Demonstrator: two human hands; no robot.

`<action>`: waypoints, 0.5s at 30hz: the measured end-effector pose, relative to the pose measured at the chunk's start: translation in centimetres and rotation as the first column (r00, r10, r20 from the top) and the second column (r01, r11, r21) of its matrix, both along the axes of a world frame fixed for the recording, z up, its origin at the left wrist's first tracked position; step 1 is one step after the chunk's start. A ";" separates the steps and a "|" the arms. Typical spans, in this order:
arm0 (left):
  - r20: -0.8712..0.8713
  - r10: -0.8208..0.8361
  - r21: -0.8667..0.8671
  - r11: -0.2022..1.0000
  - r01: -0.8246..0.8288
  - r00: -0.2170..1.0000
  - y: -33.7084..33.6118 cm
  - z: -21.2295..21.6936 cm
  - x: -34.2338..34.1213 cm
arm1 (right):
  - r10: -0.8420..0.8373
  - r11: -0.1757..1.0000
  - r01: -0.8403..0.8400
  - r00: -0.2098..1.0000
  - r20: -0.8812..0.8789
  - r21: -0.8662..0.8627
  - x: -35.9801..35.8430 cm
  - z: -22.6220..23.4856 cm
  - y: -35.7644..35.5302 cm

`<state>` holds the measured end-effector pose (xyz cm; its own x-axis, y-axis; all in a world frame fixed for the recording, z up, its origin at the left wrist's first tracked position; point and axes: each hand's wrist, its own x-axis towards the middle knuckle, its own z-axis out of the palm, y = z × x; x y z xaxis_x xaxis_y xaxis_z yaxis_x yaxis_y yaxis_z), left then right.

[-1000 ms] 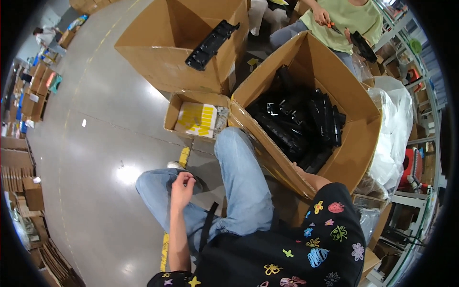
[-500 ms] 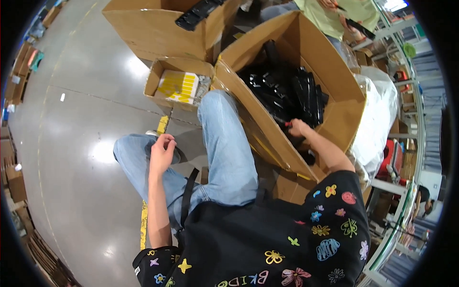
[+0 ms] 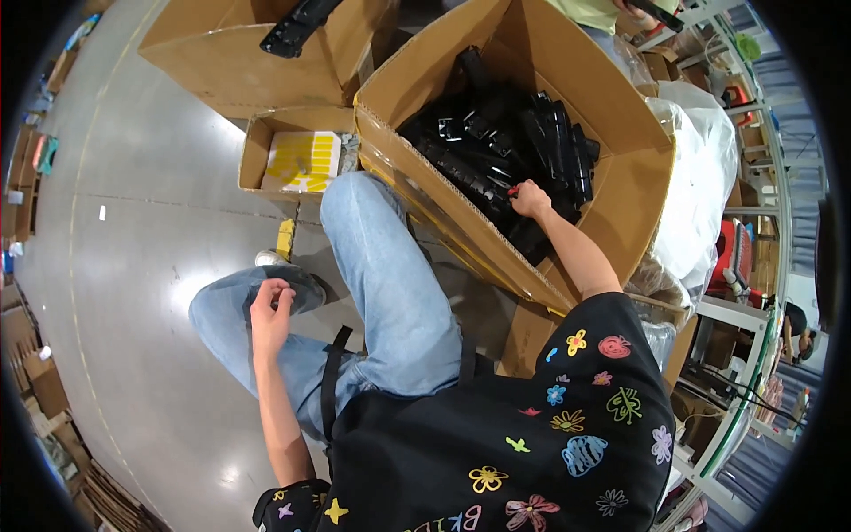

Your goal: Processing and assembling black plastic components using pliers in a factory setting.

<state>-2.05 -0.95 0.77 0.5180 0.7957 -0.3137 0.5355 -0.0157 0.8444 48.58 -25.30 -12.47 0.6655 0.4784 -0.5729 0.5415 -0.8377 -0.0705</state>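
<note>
While sitting low beside the box (image 3: 620, 204), reaching the right hand (image 3: 530, 199) down over its near wall and into the heap of black parts (image 3: 496, 146), probably because of the heap lying deep inside and well below the rim. Curling the fingers (image 3: 519, 191) onto the top of the heap, with a small red spot showing at the fingertips; gripping one part or merely touching it, impossible to tell from here. Resting the left hand (image 3: 269, 310) on the left knee (image 3: 292, 297), half-curled and holding nothing, seemingly bracing the lean toward the box. Pressing the right leg (image 3: 372, 257) against the cardboard, likely steadying it against the reach. Leaving a small box (image 3: 257, 146) of yellow sheets (image 3: 301, 161) on the floor (image 3: 133, 222) just beyond the leg, near enough for the free hand, and a second big box (image 3: 239, 62) standing open behind it.
</note>
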 end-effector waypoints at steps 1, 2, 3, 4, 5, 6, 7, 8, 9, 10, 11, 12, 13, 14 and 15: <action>-0.005 0.003 0.005 1.000 -0.003 1.000 -0.1 0.2 0.1 | -0.022 1.000 0.022 1.000 0.001 -0.005 0.1 -0.5 0.5; -0.013 -0.005 -0.008 1.000 0.005 1.000 -0.2 0.4 0.5 | -0.042 0.999 0.042 0.999 0.003 -0.008 0.4 -0.9 1.3; -0.015 -0.017 -0.022 1.000 0.017 1.000 -0.2 0.6 0.9 | -0.042 0.999 0.042 0.999 0.003 -0.001 0.9 -1.8 1.5; -0.010 -0.012 0.005 1.000 0.012 1.000 -0.3 0.3 1.2 | -0.072 0.996 0.072 0.997 0.000 0.050 1.5 -3.2 1.3; -0.004 -0.011 0.010 1.000 0.012 1.000 -0.4 0.3 1.6 | -0.103 0.989 0.102 0.995 -0.001 0.104 2.4 -4.4 1.2; -0.023 -0.014 0.008 1.000 0.014 1.000 -0.5 0.2 1.4 | -0.121 0.990 0.121 0.993 -0.007 0.075 1.4 -4.8 2.1; -0.035 -0.017 0.011 1.000 0.018 0.999 -0.5 0.4 1.3 | -0.121 0.993 0.121 0.993 0.012 0.020 -0.1 -4.7 2.9; -0.039 -0.018 0.020 1.000 0.019 0.999 -0.7 0.5 1.4 | -0.058 0.998 0.061 0.991 0.119 -0.023 -1.3 -4.9 3.0; -0.059 -0.017 0.044 0.999 0.020 0.998 -0.7 0.4 0.9 | -0.015 0.999 0.022 0.980 0.199 -0.032 -2.7 -4.6 3.8; -0.067 -0.025 0.060 0.998 0.029 0.997 -0.7 0.0 0.5 | -0.016 1.000 0.022 0.967 0.256 -0.021 -3.5 -4.4 4.1; -0.060 -0.027 0.021 0.999 0.028 0.998 -0.7 -0.2 0.9 | 0.020 0.997 0.001 0.969 0.248 -0.081 -3.1 -5.4 3.2; -0.106 -0.030 0.056 0.998 0.036 0.994 -0.7 0.2 1.0 | 0.002 0.999 0.011 0.967 0.254 -0.052 -4.1 -5.0 3.7; -0.079 -0.036 0.070 0.997 0.042 0.996 -0.7 0.2 1.2 | 0.022 0.998 -0.009 0.979 0.201 -0.067 -4.2 -4.5 3.7; -0.073 -0.033 0.062 0.997 0.038 0.997 -0.7 0.1 1.5 | 0.031 0.998 -0.019 0.979 0.202 -0.058 -3.9 -4.4 3.1; -0.084 -0.016 0.058 0.998 0.021 0.996 -0.6 0.2 1.2 | 0.004 0.999 -0.011 0.985 0.171 0.036 -4.3 -3.1 3.3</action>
